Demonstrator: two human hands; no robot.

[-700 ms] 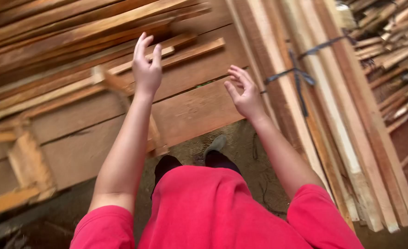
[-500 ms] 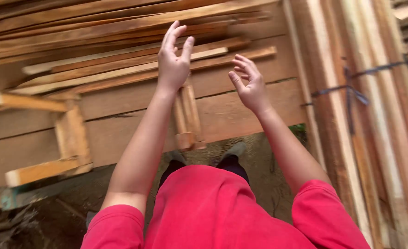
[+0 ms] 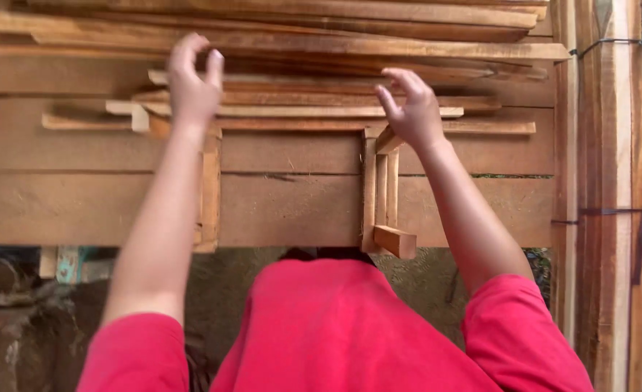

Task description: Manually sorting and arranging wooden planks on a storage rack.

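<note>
Both arms raised forward over slats (image 3: 299,109) stacked on planks (image 3: 285,196). Left hand (image 3: 192,87): fingers loosely curled, grip empty. Right hand (image 3: 412,109): fingers spread, clawed, grip empty, just above slats.

— Could we see what our left hand (image 3: 192,83) touched?

— No. It was blurred, and it covered part of the wooden slats (image 3: 321,109) behind it.

— And the right hand (image 3: 411,109)?

— Its palm faced away from us, so contact was unclear. The bundled planks (image 3: 611,145) ran off the right edge, and our red shirt (image 3: 343,327) hid our feet.
</note>
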